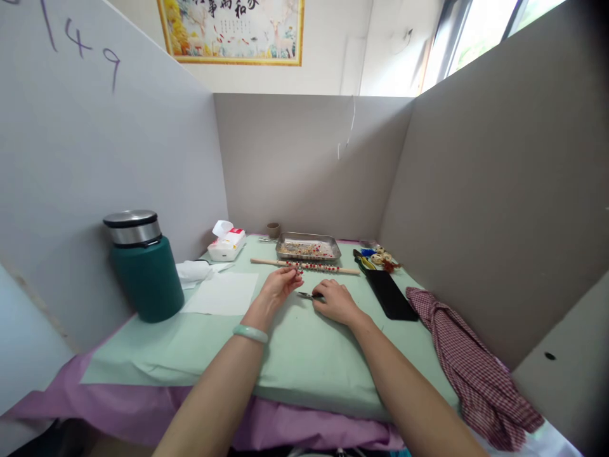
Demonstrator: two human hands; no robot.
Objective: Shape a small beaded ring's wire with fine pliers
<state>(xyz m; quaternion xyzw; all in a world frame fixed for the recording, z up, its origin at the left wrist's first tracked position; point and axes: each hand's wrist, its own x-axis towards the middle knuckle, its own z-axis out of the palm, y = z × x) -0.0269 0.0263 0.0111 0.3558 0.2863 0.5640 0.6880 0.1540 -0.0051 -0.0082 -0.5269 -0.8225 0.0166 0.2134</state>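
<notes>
My left hand (280, 285), with a pale green bangle (250, 333) at its wrist, pinches a small red-beaded piece (299, 272) between thumb and fingers. My right hand (337, 301) rests low over the table, its fingers closed round a small pointed metal tool (306, 295) with a dark grip. That tool's tip points left, toward my left hand; its exact kind is unclear. Just beyond both hands lies a wooden stick (270, 261) with several red-beaded pieces along it. Behind the stick stands a metal tray (308, 237) holding loose small beads.
At left are a green thermos (146, 279), a tissue pack (227, 244) and white paper (221, 293). On the right lie a black flat case (391, 294), coloured thread bundles (382, 257) and a checked cloth (469, 358). A small brown cup (273, 230) stands behind. Grey partitions (309, 158) enclose the table.
</notes>
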